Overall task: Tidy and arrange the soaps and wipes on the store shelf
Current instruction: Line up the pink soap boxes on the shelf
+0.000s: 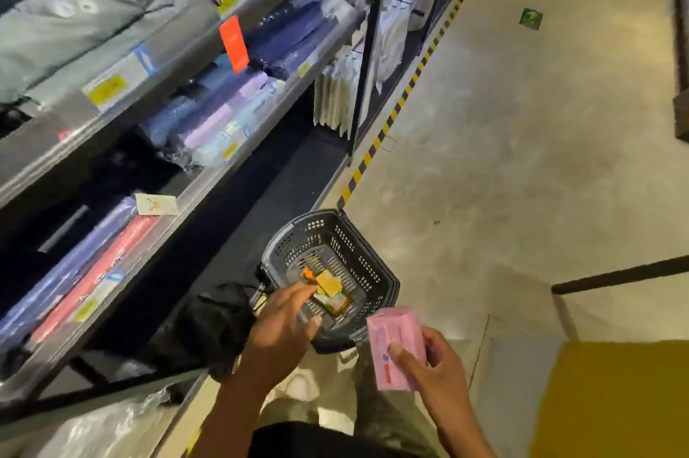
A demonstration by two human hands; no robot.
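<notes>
A dark plastic shopping basket [376, 282] stands on the floor beside the shelf unit. Inside lie several small packs, among them a yellow one [329, 282] and an orange-edged one [337, 303]. My left hand [285, 323] reaches over the basket's near rim with fingers spread, holding nothing that I can see. My right hand [428, 368] grips a pink rectangular soap pack [395, 342] to the right of the basket, above my legs.
A metal shelf unit [208, 181] runs along the left, stacked with wrapped textiles and price tags. A black bag [212, 323] lies by the basket. Yellow-black tape [391, 118] marks the floor edge. A yellow block [611, 398] sits at lower right; concrete aisle floor stretches right.
</notes>
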